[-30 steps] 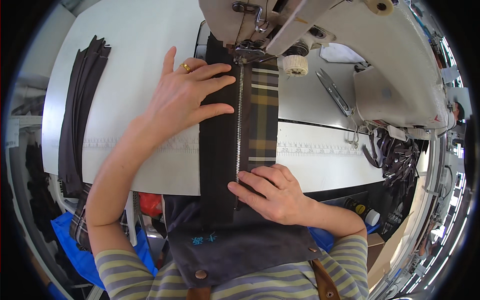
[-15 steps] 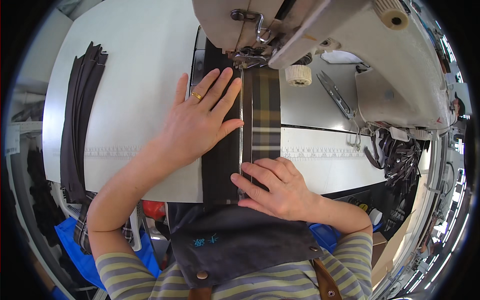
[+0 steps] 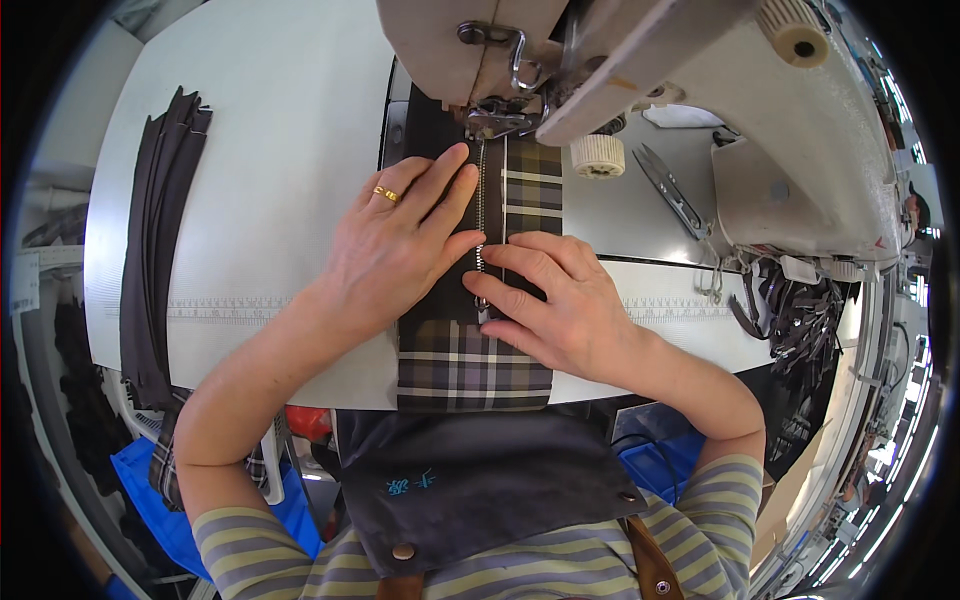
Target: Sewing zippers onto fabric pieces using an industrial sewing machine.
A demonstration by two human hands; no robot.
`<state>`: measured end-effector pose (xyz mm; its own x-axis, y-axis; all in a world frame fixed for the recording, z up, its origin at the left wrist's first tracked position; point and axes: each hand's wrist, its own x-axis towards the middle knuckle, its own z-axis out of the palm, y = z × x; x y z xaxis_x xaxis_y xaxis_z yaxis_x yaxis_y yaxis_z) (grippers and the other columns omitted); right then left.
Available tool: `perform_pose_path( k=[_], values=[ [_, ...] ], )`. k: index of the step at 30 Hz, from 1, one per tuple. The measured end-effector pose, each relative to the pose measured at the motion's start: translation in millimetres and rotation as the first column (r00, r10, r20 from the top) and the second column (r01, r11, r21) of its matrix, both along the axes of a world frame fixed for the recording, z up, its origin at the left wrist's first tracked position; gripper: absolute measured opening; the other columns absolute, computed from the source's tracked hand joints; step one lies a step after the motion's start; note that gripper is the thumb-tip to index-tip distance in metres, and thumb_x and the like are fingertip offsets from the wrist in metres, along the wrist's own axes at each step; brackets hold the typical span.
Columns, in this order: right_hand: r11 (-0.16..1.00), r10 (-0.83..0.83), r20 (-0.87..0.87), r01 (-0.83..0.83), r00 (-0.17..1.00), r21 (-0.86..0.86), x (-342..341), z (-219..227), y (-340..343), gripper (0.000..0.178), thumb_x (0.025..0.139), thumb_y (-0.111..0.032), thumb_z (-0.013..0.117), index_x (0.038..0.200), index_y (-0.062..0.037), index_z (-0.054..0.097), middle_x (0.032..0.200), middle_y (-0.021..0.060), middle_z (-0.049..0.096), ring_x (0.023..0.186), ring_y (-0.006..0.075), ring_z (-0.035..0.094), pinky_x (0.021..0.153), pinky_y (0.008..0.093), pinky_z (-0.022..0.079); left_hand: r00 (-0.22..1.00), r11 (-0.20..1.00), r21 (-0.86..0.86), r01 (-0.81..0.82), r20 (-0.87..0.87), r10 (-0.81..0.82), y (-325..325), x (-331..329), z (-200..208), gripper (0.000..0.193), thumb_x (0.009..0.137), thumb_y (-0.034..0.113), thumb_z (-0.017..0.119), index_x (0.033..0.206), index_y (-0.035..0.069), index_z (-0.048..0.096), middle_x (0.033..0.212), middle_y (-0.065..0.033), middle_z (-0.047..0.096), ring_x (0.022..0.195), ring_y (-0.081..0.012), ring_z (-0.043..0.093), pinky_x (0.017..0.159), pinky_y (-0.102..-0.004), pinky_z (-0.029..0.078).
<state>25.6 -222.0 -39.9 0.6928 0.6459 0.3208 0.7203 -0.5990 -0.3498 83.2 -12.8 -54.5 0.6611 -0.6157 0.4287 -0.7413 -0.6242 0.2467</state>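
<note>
The metal zipper (image 3: 481,200) runs from the presser foot (image 3: 490,126) toward the near bench (image 3: 270,150) edge. Left hand (image 3: 395,235): fingers extended on black fabric (image 3: 440,306). Right hand (image 3: 575,308): grip curves over the zipper; pinch cannot be confirmed. Apparent step: stitching alignment. Next move calls for straight feed.

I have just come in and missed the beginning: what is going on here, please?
Someone is working at a sewing machine with plaid fabric and a metal zipper, which runs up toward the presser foot. The left hand rests on the dark cloth left of the zipper; the right hand touches the zipper near its lower end. Snips lie farther right.
</note>
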Motion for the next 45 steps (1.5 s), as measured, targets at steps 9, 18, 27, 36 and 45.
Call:
perform_pose_path(
  k=[9,18,27,36,45],
  values=[
    [0.998,-0.016,0.064,0.012,0.998,0.067,33.9,-7.3,-3.1,0.038,0.074,-0.022,0.075,0.109,-0.0111,0.065,0.114,0.0056,0.056,0.106,0.0269,0.052,0.086,0.0380,0.047,0.998,0.995,-0.095,0.018,-0.061,-0.024,-0.3,2.3,0.8,0.040,0.083,0.009,0.067,0.120,-0.004,0.060,0.129,-0.0144,0.056,0.110,-0.0307,0.055,0.092,-0.0388,0.048],
    [0.994,-0.078,0.042,0.075,0.996,0.083,51.5,-7.3,-4.8,0.039,0.074,-0.012,0.074,0.112,-0.0077,0.066,0.115,0.0079,0.062,0.102,0.0269,0.059,0.084,0.0370,0.050,0.998,0.989,-0.137,0.053,0.030,-0.049,-0.1,11.9,-2.4,0.039,0.078,0.006,0.069,0.114,-0.004,0.061,0.119,-0.0116,0.058,0.104,-0.0278,0.056,0.084,-0.0358,0.051],
    [0.995,-0.091,0.215,0.081,0.972,0.051,40.4,-11.3,0.5,0.034,0.074,-0.009,0.068,0.108,-0.0073,0.067,0.111,0.0074,0.061,0.099,0.0246,0.058,0.082,0.0360,0.048,0.980,0.969,-0.240,0.059,-0.171,-0.102,8.7,13.2,0.1,0.028,0.080,0.008,0.071,0.107,0.005,0.071,0.111,-0.0092,0.064,0.097,-0.0284,0.059,0.085,-0.0361,0.050],
    [0.994,-0.102,0.212,0.090,0.972,0.064,44.5,-13.8,0.7,0.034,0.073,-0.008,0.069,0.107,-0.0075,0.067,0.109,0.0066,0.061,0.093,0.0254,0.058,0.077,0.0367,0.048,0.980,0.965,-0.252,0.072,-0.165,-0.116,7.1,19.2,3.4,0.024,0.080,0.006,0.069,0.104,0.005,0.071,0.106,-0.0090,0.064,0.091,-0.0276,0.060,0.078,-0.0360,0.052],
    [0.990,-0.139,0.220,0.131,0.965,0.050,64.1,-19.0,-4.6,0.035,0.076,-0.007,0.068,0.111,-0.0077,0.066,0.102,0.0064,0.063,0.089,0.0257,0.059,0.077,0.0366,0.049,0.983,0.960,-0.264,0.091,-0.131,-0.129,6.2,48.1,-1.3,0.021,0.082,0.007,0.067,0.103,0.006,0.072,0.105,-0.0081,0.065,0.093,-0.0278,0.061,0.079,-0.0358,0.051]
  ],
)
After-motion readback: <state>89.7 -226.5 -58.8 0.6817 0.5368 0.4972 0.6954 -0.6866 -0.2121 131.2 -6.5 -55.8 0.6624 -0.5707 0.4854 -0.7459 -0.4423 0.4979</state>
